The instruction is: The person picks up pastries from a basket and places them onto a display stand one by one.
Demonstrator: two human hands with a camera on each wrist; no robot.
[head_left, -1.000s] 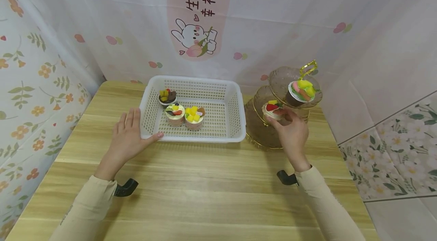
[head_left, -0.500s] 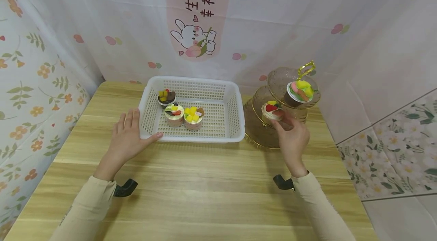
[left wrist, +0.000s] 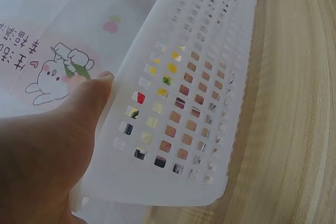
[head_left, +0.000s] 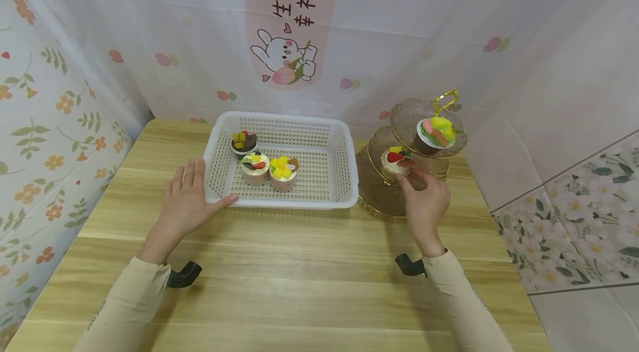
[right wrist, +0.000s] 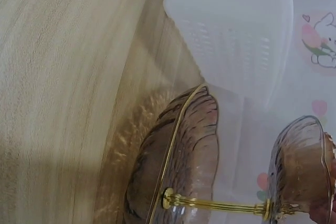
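My left hand [head_left: 186, 199] lies with straight fingers along the left end of a white plastic basket [head_left: 344, 194], its thumb at the front rim. Inside the basket are a chocolate cupcake [head_left: 244, 144], a cream cupcake with a strawberry slice [head_left: 255, 169] and one with yellow cubes [head_left: 283, 173]. My right hand [head_left: 426, 202] pinches a cream cupcake with a strawberry [head_left: 394, 162] at the middle tier of a tiered cake stand [head_left: 371, 191]. In the right wrist view, only an edge of that cupcake [right wrist: 331, 163] shows above the smoky glass tier [right wrist: 294, 166].
On the stand's top tier sits a cupcake with yellow and green topping [head_left: 436, 134], beside the gold handle [head_left: 446, 100]. The wooden table [head_left: 299, 269] meets a printed curtain [head_left: 369, 41] behind. Floral cloth [head_left: 55, 136] hangs at the left.
My right hand and the strawberry cupcake have shifted only slightly, staying at the middle tier; the thumb shows lower on the cupcake's side. My left hand keeps its place on the basket.
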